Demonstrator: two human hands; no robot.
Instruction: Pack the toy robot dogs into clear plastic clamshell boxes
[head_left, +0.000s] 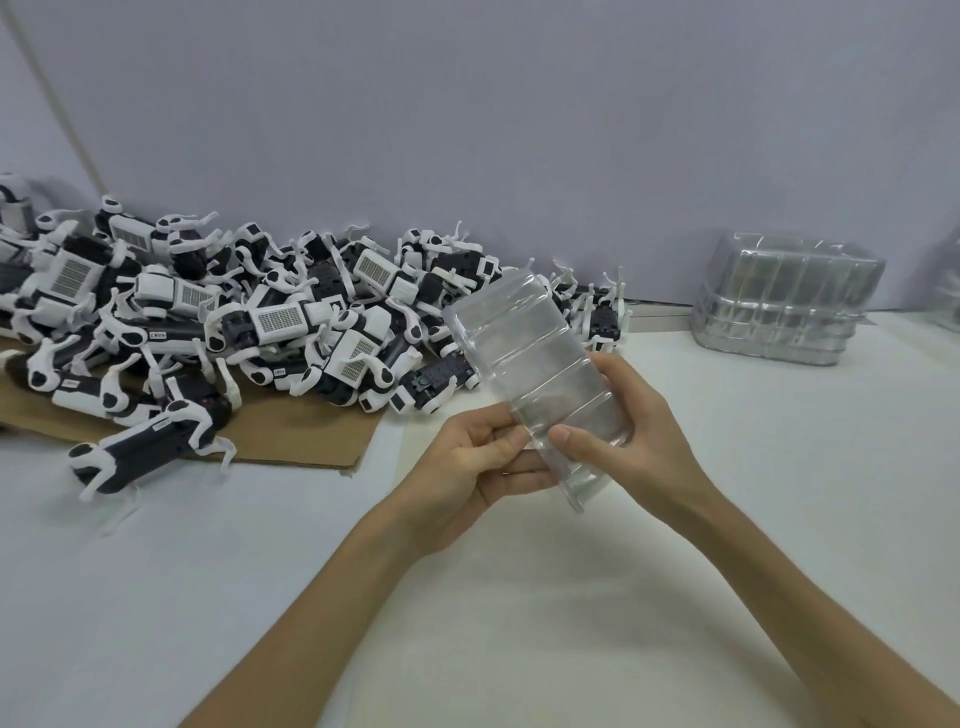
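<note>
grip: left hand (480, 457) and right hand (631, 436) both pinch near end of clamshell box (530, 358) | axis: long, pointing away-left toward dog pile (234, 322); left hand nearer

Clamshell box (537, 364): centre of the frame; clear thin plastic, glossy, with moulded ribs that catch the light.
Toy robot dogs (270, 322): left of the frame; hard white and black plastic, smooth with a slight sheen; some panels carry a fine grid texture.
Cardboard sheet (311, 436): under the dogs; brown, matt.
Stack of boxes (784, 301): upper right; clear plastic, shiny, silvery where layered.
Surface (779, 441): white, matt, smooth.
Wall (467, 114): pale grey, matt.
</note>
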